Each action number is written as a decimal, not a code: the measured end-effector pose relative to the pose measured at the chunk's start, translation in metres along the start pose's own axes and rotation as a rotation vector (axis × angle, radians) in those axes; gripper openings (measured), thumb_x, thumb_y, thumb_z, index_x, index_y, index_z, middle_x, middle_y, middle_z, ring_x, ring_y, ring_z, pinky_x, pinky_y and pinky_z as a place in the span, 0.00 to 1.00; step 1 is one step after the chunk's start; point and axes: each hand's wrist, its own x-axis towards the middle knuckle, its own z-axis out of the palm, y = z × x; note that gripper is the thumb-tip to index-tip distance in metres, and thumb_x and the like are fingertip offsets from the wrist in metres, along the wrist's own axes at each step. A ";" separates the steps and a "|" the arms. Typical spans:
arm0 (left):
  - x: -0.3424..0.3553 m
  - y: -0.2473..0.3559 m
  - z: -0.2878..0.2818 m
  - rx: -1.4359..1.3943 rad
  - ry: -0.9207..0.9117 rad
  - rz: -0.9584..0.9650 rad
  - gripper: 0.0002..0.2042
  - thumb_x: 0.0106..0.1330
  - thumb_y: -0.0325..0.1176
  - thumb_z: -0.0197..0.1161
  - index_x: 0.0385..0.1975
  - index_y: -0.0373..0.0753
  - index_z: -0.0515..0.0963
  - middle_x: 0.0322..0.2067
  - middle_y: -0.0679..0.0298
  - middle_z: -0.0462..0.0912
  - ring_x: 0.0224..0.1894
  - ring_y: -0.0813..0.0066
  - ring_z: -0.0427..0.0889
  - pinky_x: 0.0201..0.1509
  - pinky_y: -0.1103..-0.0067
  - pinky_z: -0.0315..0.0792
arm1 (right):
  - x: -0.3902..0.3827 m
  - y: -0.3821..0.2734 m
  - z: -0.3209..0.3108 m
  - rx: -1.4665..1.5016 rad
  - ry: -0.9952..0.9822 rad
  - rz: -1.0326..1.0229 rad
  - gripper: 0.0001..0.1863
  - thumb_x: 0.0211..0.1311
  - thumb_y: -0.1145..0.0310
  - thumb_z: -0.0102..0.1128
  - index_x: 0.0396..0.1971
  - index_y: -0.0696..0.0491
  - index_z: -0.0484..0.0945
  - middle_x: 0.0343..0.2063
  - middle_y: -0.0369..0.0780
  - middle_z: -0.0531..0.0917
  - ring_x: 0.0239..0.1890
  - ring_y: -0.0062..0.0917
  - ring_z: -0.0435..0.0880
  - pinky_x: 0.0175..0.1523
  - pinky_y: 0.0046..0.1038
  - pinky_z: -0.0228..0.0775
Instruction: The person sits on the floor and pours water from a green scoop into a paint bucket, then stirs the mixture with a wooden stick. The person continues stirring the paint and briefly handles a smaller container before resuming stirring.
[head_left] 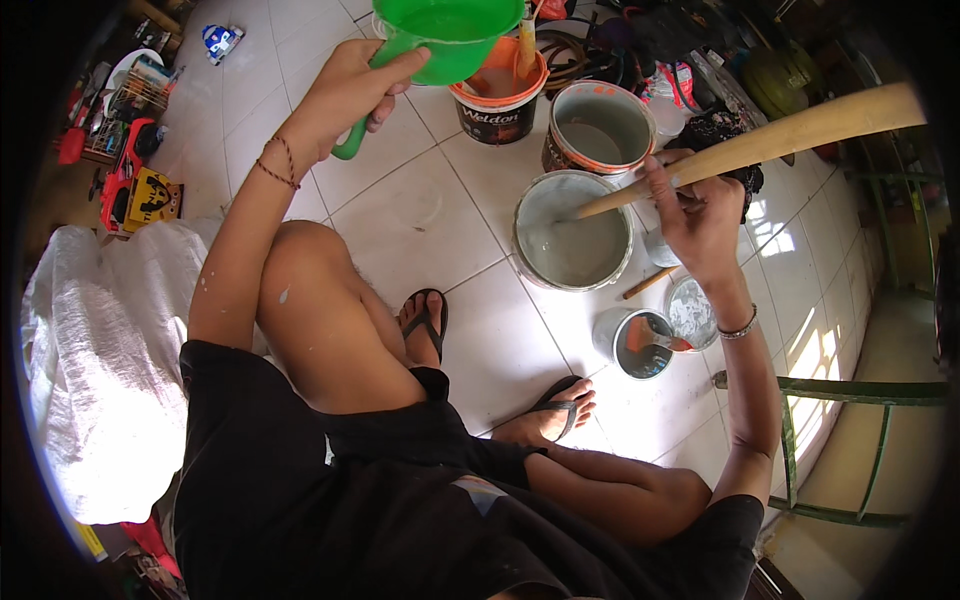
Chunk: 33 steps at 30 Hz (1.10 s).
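Left hand (362, 88): closed around the handle of a green plastic dipper (450, 45), up at the far left of the buckets; contents, cannot tell; no pour visible.
Right hand (703, 215): thumb and fingers wrapped on a wooden stick (800, 138), slanting down to the left.
Pale bucket (524, 262): on the tiled floor (400, 215), between the hands and nearer than the other two buckets; the stick's lower end is in it.
Grey mixture (588, 258): wet, pale, well below the rim; stirring looks under way, not finished, since the stick is in. Evenly blended or not, cannot tell from here.
Orange-rimmed bucket (648, 112): just beyond the pale one, some greyish stuff inside, no tool in it.
Black bucket (497, 126): far side, brownish liquid inside, unattended.
Small can (604, 338): near right, paintbrush (655, 339) across its mouth, no hand on it; brushwork seemingly not in hand.
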 end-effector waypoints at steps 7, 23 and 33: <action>-0.005 0.006 -0.005 -0.014 0.008 -0.006 0.20 0.72 0.52 0.64 0.27 0.42 0.71 0.19 0.76 0.67 0.14 0.89 0.66 0.16 0.85 0.58 | -0.006 -0.019 -0.004 0.140 -0.104 0.095 0.07 0.69 0.77 0.65 0.31 0.65 0.83 0.31 0.42 0.89 0.26 0.19 0.88 0.30 0.20 0.81; -0.012 0.009 0.014 0.038 -0.121 0.027 0.20 0.74 0.50 0.61 0.31 0.38 0.72 0.19 0.73 0.68 0.12 0.87 0.66 0.13 0.84 0.61 | -0.012 -0.015 0.008 0.321 0.005 0.094 0.08 0.69 0.76 0.65 0.29 0.65 0.84 0.32 0.42 0.89 0.25 0.19 0.88 0.26 0.19 0.78; 0.000 -0.016 0.023 0.063 -0.369 0.028 0.17 0.76 0.45 0.60 0.37 0.34 0.74 0.19 0.72 0.68 0.12 0.87 0.68 0.13 0.83 0.63 | -0.004 -0.020 -0.014 0.015 -0.130 0.067 0.06 0.69 0.77 0.65 0.37 0.65 0.83 0.31 0.43 0.89 0.28 0.21 0.89 0.29 0.20 0.80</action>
